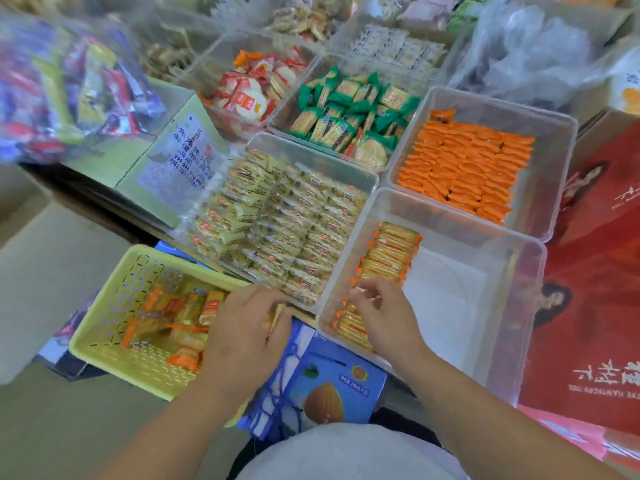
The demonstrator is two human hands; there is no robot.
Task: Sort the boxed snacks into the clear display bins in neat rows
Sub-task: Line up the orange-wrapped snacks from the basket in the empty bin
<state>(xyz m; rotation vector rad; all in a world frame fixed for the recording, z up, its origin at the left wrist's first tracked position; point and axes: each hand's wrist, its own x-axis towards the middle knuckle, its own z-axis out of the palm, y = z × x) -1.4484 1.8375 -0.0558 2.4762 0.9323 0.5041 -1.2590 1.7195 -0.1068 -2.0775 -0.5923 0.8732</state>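
Note:
A clear bin (pixel 512 292) in front of me holds one row of orange-edged cracker packs (pixel 389 252) along its left wall; the rest of its floor is bare. My right hand (pixel 384 313) is inside that bin, its fingers pinching a cracker pack in the row. My left hand (pixel 246 327) is at the right rim of a yellow basket (pixel 114 303) and grips a cracker pack between basket and bin. Several loose orange-edged packs (pixel 180 323) lie in the basket.
Around stand more clear bins: yellow packs (pixel 284 216), orange packs (pixel 464 168), green packs (pixel 349 112), red-and-white packs (pixel 252 88). A blue box (pixel 332 386) lies under my wrists. A red carton (pixel 595 289) stands at the right, a green carton (pixel 166 150) at the left.

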